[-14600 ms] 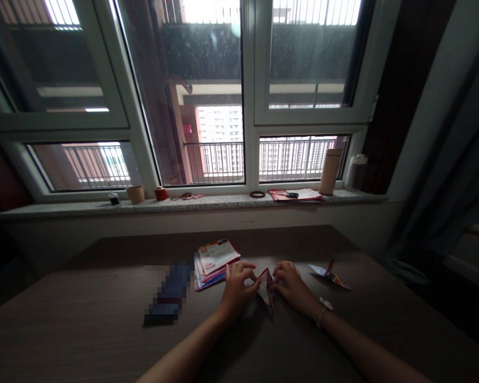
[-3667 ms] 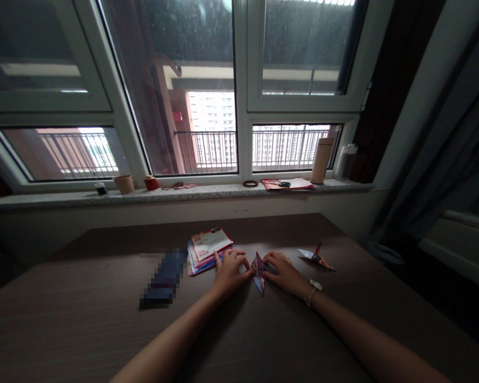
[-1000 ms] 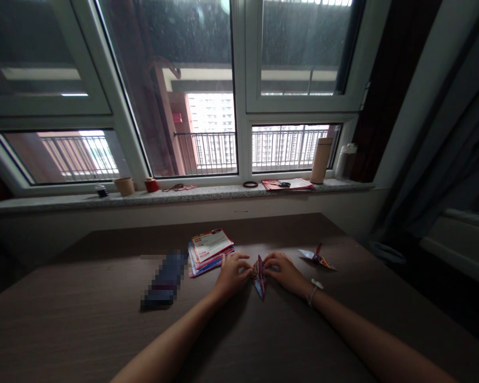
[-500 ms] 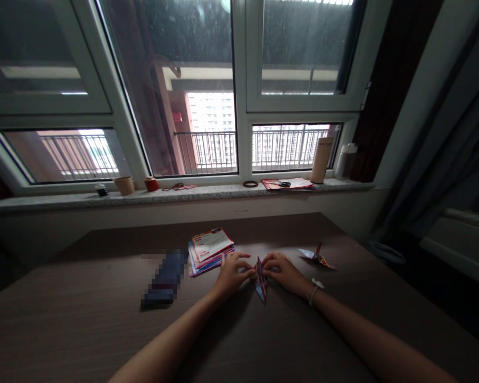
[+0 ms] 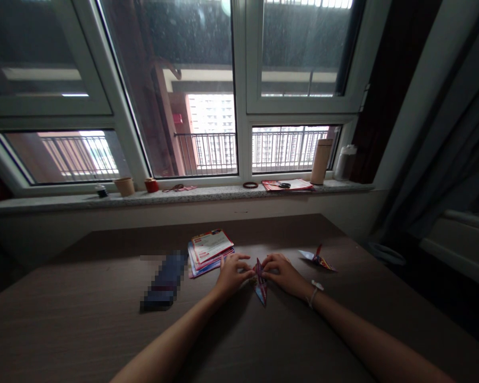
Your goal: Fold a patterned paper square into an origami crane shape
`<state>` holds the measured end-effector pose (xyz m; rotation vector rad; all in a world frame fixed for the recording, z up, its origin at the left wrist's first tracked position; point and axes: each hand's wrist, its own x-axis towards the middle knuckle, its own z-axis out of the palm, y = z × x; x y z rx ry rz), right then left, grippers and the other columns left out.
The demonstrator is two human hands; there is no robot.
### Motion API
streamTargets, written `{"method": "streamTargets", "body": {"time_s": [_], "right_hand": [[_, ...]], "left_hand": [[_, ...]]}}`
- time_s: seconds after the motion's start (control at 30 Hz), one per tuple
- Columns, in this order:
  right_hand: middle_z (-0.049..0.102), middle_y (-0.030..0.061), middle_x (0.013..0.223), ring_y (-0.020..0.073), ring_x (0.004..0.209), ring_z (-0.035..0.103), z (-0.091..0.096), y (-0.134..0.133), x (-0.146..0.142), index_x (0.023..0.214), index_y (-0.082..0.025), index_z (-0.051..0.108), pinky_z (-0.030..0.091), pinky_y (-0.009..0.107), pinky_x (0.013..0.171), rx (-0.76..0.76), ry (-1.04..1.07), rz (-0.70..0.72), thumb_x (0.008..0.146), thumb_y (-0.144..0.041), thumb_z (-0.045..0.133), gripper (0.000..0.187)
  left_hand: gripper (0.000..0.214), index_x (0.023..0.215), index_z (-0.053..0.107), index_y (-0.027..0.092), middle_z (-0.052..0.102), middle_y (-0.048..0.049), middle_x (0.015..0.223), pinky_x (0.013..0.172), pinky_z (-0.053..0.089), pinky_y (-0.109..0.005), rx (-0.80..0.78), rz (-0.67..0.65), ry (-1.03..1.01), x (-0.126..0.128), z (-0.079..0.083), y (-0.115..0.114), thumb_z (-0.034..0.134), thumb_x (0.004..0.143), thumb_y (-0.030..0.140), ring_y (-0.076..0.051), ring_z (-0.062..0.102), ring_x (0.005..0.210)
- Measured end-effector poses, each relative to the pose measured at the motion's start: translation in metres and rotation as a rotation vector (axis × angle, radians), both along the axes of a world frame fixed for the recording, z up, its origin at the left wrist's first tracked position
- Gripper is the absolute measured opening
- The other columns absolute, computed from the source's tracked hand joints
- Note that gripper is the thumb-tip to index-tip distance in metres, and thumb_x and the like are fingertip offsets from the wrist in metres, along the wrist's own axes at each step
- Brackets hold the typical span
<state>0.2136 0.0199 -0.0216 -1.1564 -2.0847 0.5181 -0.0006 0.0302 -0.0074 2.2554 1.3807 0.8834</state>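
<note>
Between my hands, just above or on the brown table (image 5: 104,340), is a folded paper crane (image 5: 261,292) with a purple-red and pale blue pattern. My left hand (image 5: 233,272) pinches its left side between thumb and fingers. On the other side, my right hand (image 5: 281,270) pinches it too, a bracelet around that wrist. The fingertips hide part of the folds. To the right of my right hand lies a second paper crane (image 5: 318,258), red, yellow and pale, with its parts spread out. A stack of printed paper sheets (image 5: 211,249) sits behind my left hand.
A dark, pixelated flat object (image 5: 165,282) lies left of the sheets. Along the windowsill (image 5: 219,192) stand a paper cup (image 5: 124,186), a red spool-like item (image 5: 151,184), a dark bracelet (image 5: 250,185), papers with scissors (image 5: 283,184), a tan flask (image 5: 321,161) and a clear bottle (image 5: 346,162).
Both hands keep their pinch on the paper crane, which has barely shifted. The whole view has moved very slightly.
</note>
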Motion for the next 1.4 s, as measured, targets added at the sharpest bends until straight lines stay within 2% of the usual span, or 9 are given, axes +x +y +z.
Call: {"method": "streamTargets", "body": {"time_s": [0.13,0.4,0.6,0.77,0.9,1.07,1.3,1.4], "right_hand": [[0.065,0.0012,0.099,0.0210,0.103,0.054,0.000,-0.001,0.000,0.078,-0.026,0.072,0.033,0.038,0.097,0.003,0.001,-0.006,0.082,-0.037,0.067,0.013],[0.064,0.0018,0.100,0.0214,0.104,0.053,0.006,-0.004,-0.001,0.078,-0.026,0.073,0.032,0.039,0.099,0.003,-0.018,0.032,0.082,-0.039,0.067,0.015],[0.063,0.0041,0.101,0.0214,0.101,0.055,0.007,-0.002,0.000,0.096,-0.025,0.070,0.039,0.037,0.094,0.015,0.131,0.015,0.083,-0.038,0.065,0.019],[0.063,0.0038,0.100,0.0212,0.102,0.055,0.010,-0.003,0.000,0.094,-0.025,0.071,0.039,0.036,0.095,0.036,0.179,0.016,0.083,-0.034,0.065,0.015],[0.063,0.0034,0.100,0.0208,0.102,0.054,0.011,-0.004,-0.002,0.085,-0.024,0.070,0.038,0.036,0.095,0.058,0.206,0.022,0.083,-0.033,0.066,0.011],[0.063,0.0029,0.097,0.0208,0.103,0.053,0.011,-0.004,-0.003,0.083,-0.023,0.068,0.038,0.036,0.095,0.079,0.206,0.048,0.085,-0.038,0.063,0.015],[0.064,0.0040,0.097,0.0210,0.103,0.052,0.012,-0.003,-0.002,0.083,-0.022,0.066,0.037,0.036,0.096,0.063,0.167,0.013,0.093,-0.045,0.048,0.031],[0.064,0.0040,0.094,0.0204,0.098,0.053,0.011,-0.002,-0.002,0.086,-0.022,0.067,0.039,0.035,0.092,0.044,0.158,0.005,0.094,-0.045,0.047,0.031]], "left_hand": [[0.013,0.078,0.076,0.028,0.067,-0.0025,0.115,0.102,0.030,-0.048,0.038,-0.013,-0.016,0.000,-0.001,0.001,0.066,0.081,0.036,-0.027,0.053,0.113],[0.016,0.074,0.076,0.027,0.067,-0.0028,0.117,0.105,0.026,-0.051,0.023,-0.012,-0.006,0.000,0.001,0.001,0.066,0.080,0.038,-0.028,0.050,0.115],[0.014,0.072,0.075,0.027,0.067,-0.0023,0.117,0.110,0.014,-0.059,-0.007,-0.029,-0.005,0.003,0.003,-0.003,0.068,0.079,0.037,-0.029,0.049,0.118],[0.013,0.069,0.074,0.027,0.065,-0.0024,0.120,0.110,0.004,-0.062,-0.027,-0.053,0.011,0.006,0.005,-0.008,0.070,0.078,0.035,-0.030,0.044,0.122],[0.012,0.068,0.074,0.028,0.064,-0.0004,0.122,0.108,0.000,-0.066,-0.048,-0.072,0.038,0.007,0.006,-0.009,0.071,0.077,0.035,-0.031,0.042,0.124],[0.012,0.069,0.074,0.027,0.064,-0.0004,0.122,0.109,0.001,-0.065,-0.055,-0.079,0.043,0.007,0.005,-0.008,0.071,0.077,0.035,-0.030,0.042,0.124],[0.015,0.069,0.073,0.026,0.065,-0.0016,0.119,0.111,0.015,-0.056,-0.007,-0.094,0.006,0.006,0.002,-0.007,0.070,0.077,0.039,-0.028,0.045,0.120],[0.016,0.071,0.074,0.026,0.066,-0.0022,0.116,0.111,0.017,-0.055,0.008,-0.076,-0.027,0.005,0.002,-0.007,0.068,0.080,0.038,-0.027,0.049,0.117]]}}
